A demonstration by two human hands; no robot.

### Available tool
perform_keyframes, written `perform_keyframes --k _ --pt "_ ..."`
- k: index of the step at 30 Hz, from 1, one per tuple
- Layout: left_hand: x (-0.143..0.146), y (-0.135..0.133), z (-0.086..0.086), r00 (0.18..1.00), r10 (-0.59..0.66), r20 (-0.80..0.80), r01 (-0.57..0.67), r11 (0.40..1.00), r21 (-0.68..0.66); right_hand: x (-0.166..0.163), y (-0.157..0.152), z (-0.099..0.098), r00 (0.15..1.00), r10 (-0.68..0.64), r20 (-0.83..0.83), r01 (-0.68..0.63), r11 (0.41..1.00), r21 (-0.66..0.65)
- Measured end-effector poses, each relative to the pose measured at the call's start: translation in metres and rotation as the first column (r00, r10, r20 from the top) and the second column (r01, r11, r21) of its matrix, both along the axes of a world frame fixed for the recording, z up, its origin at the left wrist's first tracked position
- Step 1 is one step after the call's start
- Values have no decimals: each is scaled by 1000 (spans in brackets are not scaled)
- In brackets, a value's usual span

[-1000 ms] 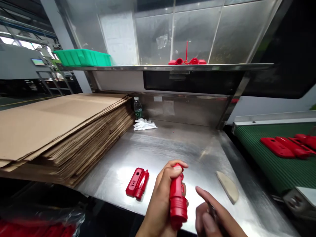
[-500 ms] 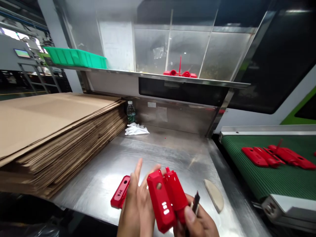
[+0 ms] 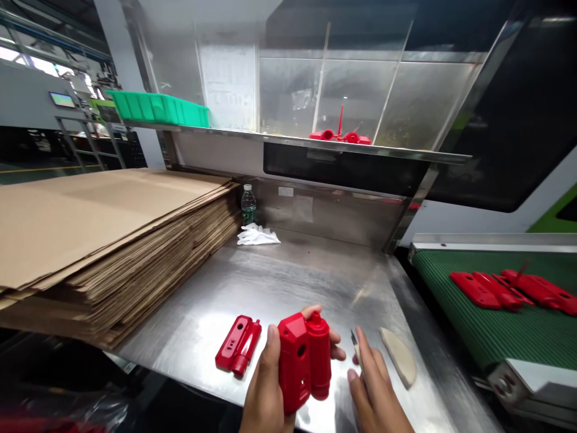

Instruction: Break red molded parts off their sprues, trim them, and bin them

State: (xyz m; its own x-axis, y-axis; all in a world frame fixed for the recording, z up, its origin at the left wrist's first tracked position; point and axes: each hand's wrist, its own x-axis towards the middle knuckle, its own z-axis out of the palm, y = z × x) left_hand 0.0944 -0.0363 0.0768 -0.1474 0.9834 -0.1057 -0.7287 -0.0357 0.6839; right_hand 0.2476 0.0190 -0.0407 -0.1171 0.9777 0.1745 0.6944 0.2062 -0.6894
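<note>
Our left hand (image 3: pixel 270 391) rises from the bottom edge with the wrist low and the palm turned inward, thumb pressed along the near side and fingertips curling over the far top edge, clamped around a red plastic part (image 3: pixel 303 361). We hold it upright above the front of the steel table (image 3: pixel 288 282). Our right hand (image 3: pixel 376 394) sits just beside it, fingers stretched forward and close together, pinching a small blade (image 3: pixel 355 344) whose tip points up and away; the hand does not touch the red part.

The red part is glossy and looks like two joined halves: a flat boxy shell with a round hole and small slots on its face, and a rounder barrel with a knob on top.

A second red part (image 3: pixel 238 352) lies flat on the table to the left. A pale half-round pad (image 3: pixel 399 364) lies to the right of the blade. A stack of cardboard sheets (image 3: pixel 103 240) fills the left side.
</note>
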Motion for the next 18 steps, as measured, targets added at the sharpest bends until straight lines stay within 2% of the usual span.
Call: perform_keyframes --k 2,5,9,11,15,18 --pt "-1 2 -4 998 -59 29 58 998 30 7 26 -4 982 15 189 -19 1000 19" --pt "-2 5 -10 985 -155 77 150 986 67 27 51 1 948 -62 313 48 997 52" --pt "-1 6 -20 970 -224 94 217 973 82 75 48 8 816 -336 470 333 938 92" --pt "1 7 -25 967 -241 86 236 970 64 93 41 8 770 -372 519 404 913 54" --pt "7 13 -36 970 -244 -11 244 970 14 96 30 8 800 -341 494 385 923 14" --pt "8 17 -42 964 -226 -138 226 974 -14 78 11 12 881 -313 354 333 943 3"
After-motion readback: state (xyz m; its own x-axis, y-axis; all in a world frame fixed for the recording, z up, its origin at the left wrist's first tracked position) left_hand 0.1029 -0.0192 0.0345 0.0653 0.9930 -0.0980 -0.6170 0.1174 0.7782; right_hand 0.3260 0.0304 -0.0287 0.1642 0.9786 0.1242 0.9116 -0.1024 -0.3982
